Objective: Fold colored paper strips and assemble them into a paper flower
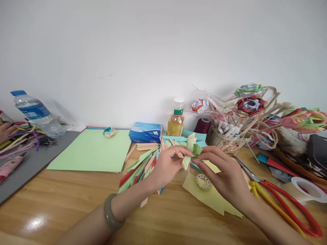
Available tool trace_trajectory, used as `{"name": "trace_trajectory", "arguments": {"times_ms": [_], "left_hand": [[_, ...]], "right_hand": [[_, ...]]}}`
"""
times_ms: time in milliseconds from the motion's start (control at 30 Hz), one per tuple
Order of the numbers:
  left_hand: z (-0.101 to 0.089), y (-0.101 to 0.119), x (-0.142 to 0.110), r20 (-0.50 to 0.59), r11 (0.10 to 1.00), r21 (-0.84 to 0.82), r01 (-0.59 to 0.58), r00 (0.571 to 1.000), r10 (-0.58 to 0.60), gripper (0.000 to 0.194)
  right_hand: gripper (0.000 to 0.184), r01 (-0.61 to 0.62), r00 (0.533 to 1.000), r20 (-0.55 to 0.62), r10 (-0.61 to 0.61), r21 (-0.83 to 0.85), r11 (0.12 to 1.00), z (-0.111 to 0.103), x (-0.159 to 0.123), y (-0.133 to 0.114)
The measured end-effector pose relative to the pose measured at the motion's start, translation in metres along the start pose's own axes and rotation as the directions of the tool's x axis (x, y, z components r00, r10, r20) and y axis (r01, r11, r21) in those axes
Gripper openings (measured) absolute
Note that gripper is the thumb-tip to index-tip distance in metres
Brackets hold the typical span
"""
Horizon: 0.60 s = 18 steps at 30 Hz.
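Between my two hands, above the table, is a small folded paper piece (189, 149) in pale green and cream, with several flaps sticking out. My left hand (167, 163) pinches its left side between thumb and fingers. From the right, my right hand (221, 170) closes on a green flap with its fingertips. Just below the hands lie yellow paper sheets (214, 200) with a white toothed ring (203, 182) on them. Folded paper strips (138, 170) in green, red and cream spread out behind my left hand.
Green paper sheets (89, 149) carry a small paper flower (108, 132). Along the wall stand a tissue pack (145, 132), an oil-coloured bottle (175, 120) and a thread spool (202, 126). Scissors (281, 200), a tape roll (306, 189) and paper flowers (251, 105) are right; another person's hand (7, 132) is far left.
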State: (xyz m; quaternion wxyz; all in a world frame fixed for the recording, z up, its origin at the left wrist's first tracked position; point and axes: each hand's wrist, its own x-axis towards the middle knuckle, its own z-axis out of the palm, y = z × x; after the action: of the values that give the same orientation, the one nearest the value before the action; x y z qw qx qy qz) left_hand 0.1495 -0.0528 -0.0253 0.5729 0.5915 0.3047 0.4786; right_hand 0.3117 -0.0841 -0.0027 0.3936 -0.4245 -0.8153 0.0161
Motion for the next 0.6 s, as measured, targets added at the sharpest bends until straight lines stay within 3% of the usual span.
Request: {"name": "trace_trajectory", "arguments": {"times_ms": [200, 400, 600], "left_hand": [[-0.0016, -0.0010, 0.0006, -0.063, 0.996, 0.090, 0.025, 0.998, -0.019, 0.011], [-0.0023, 0.0007, -0.0002, -0.034, 0.996, 0.082, 0.033, 0.999, -0.030, 0.012], [-0.0060, 0.0078, 0.0026, -0.041, 0.990, 0.129, 0.053, 0.998, -0.049, 0.012]], "right_hand": [[0.011, -0.082, 0.996, -0.022, 0.084, 0.092, 0.992, -0.0010, -0.0016, -0.0049], [0.012, -0.161, 0.986, -0.016, 0.165, 0.138, 0.977, -0.0009, -0.0013, -0.0063], [0.025, -0.378, 0.926, 0.095, 0.367, 0.270, 0.885, -0.0055, 0.0021, -0.0047]]}}
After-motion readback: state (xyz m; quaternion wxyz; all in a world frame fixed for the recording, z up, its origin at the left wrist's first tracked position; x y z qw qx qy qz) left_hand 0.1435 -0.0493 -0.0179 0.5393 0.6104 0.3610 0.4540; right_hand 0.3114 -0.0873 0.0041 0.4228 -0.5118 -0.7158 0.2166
